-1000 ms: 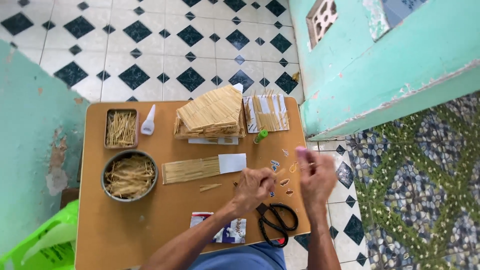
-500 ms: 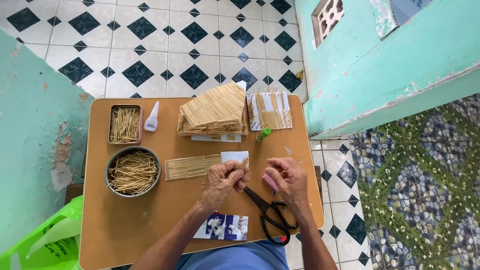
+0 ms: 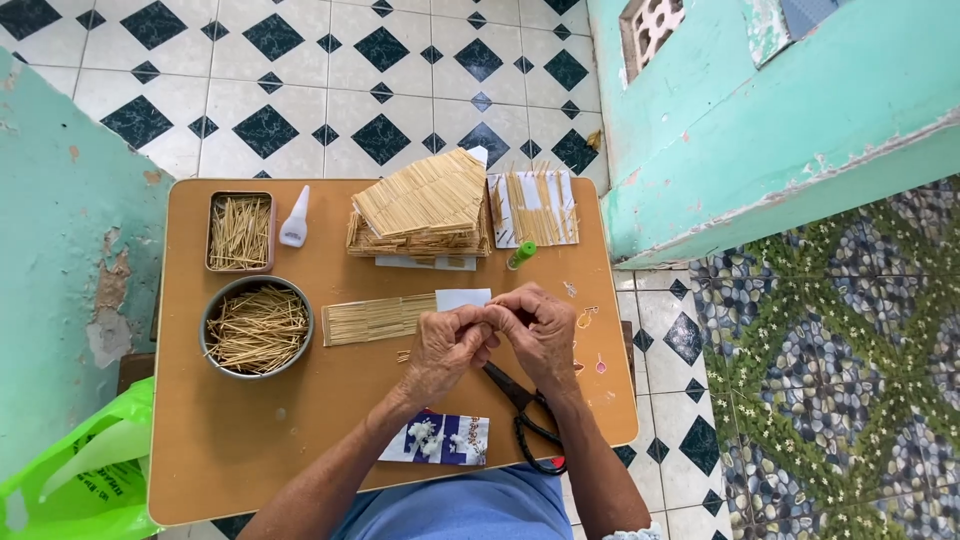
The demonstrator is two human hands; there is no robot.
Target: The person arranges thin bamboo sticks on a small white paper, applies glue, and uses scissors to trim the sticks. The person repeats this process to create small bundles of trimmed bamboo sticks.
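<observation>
We sit over a low wooden table [image 3: 300, 450] on a tiled floor, and everything on it lies within reach. Biggest is the stick-built roof piece [image 3: 420, 205] at the far edge, parked clear of the working spot. Beside it lies a sheet of taped sticks [image 3: 540, 208]. On the left, 2 containers keep loose sticks sorted: a round metal bowl [image 3: 257, 327] and a small rectangular tin [image 3: 240, 232]. A flat mat of glued sticks [image 3: 372, 320] with its white paper strip [image 3: 463, 298] lies just ahead of our hands, and black scissors [image 3: 525, 415] rest partly under the right wrist. Our left hand [image 3: 445, 350] and right hand [image 3: 540, 330] meet fingertip to fingertip, both curled nearly closed and pinching something tiny between them; we cannot tell what it is.
</observation>
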